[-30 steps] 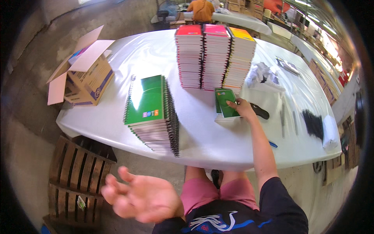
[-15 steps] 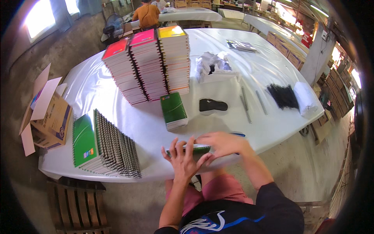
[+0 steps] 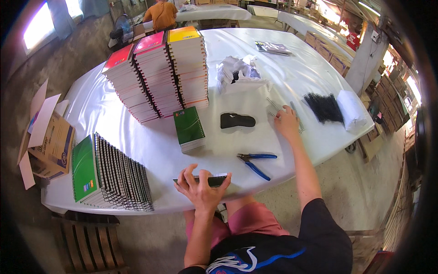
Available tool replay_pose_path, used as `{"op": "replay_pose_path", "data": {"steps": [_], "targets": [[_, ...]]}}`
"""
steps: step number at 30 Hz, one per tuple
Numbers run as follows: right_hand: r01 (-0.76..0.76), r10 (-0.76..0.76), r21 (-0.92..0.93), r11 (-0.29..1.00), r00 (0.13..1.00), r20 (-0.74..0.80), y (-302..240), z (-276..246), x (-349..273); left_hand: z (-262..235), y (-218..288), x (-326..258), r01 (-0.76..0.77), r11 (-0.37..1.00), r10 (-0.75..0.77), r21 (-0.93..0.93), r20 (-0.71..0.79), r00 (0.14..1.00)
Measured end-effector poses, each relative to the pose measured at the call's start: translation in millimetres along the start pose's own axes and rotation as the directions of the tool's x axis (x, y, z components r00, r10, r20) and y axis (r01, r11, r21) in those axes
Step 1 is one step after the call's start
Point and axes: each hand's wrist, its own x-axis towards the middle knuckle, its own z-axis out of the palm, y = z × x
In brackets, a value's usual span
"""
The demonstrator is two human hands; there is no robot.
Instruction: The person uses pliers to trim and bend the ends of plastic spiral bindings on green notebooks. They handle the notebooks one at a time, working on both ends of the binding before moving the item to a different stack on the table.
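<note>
Near the front edge of the table, my left hand (image 3: 200, 189) grips a green notebook (image 3: 216, 181), held on edge with its long side up. My right arm is stretched forward to the right, and the fingers of my right hand (image 3: 287, 122) close on a black spiral binding coil (image 3: 273, 104); the hand hides part of it. A second thin coil (image 3: 296, 114) lies just beside that hand. Cutting pliers with blue handles (image 3: 252, 160) rest between my two hands, jaws toward the left. Beyond my left hand stands a short stack of green notebooks (image 3: 189, 125).
Tall stacks of red, pink and yellow notebooks (image 3: 159, 77) stand behind. A leaning row of green spiral notebooks (image 3: 86, 169) and an open carton (image 3: 52, 141) are at left. A black pouch-like item (image 3: 237, 120), crumpled white wrapping (image 3: 242, 75), bunched coils (image 3: 325, 107) and a white roll (image 3: 352, 109) lie farther off.
My right hand has left the notebook and reached forward to the coils, uncovering the pliers. My left hand still holds the notebook. The view has shifted slightly.
</note>
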Motion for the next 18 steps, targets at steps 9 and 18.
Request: {"op": "replay_pose_path", "data": {"steps": [9, 18], "targets": [[-0.012, -0.343, 0.785, 0.619, 0.895, 0.285, -80, -105, -41, 5, -4, -4, 0.008, 1.000, -0.009, 0.020, 0.045, 0.999], [0.003, -0.563, 0.923, 0.385, 0.793, 0.232, -125, -99, -79, 3, -7, -8, 0.021, 1.000, -0.022, 0.012, 0.028, 0.999]]}}
